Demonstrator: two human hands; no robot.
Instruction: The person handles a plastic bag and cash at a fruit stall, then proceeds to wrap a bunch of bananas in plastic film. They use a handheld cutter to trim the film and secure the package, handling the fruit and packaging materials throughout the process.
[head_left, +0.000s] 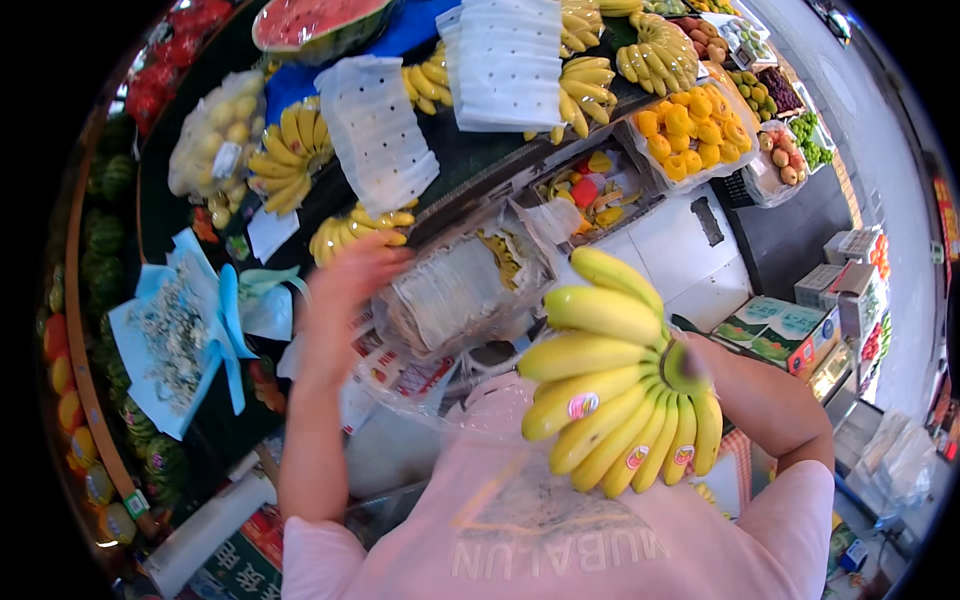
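Observation:
My right hand (703, 354), mostly hidden behind the stem end, holds up a large bunch of yellow bananas (611, 382) with greenish tips. The bananas fan out to the left in front of my pink shirt (555, 551), and several bear small stickers. My left hand (352, 274) is blurred, with its fingers stretched to the right and nothing seen in them. Just beyond it lies another banana bunch (352, 229) on the dark counter; whether they touch is not clear. Below the counter edge, an opened carton lined with plastic (450, 296) holds white foam sheeting and some bananas.
White perforated foam sheets (379, 135) lie over banana bunches on the counter. A blue-wrapped bouquet (176, 330) rests at left, below a bag of yellow fruit (221, 135). A cut watermelon (322, 26) stands at the back. A crate of orange fruit (694, 135) and cartons (780, 330) stand right.

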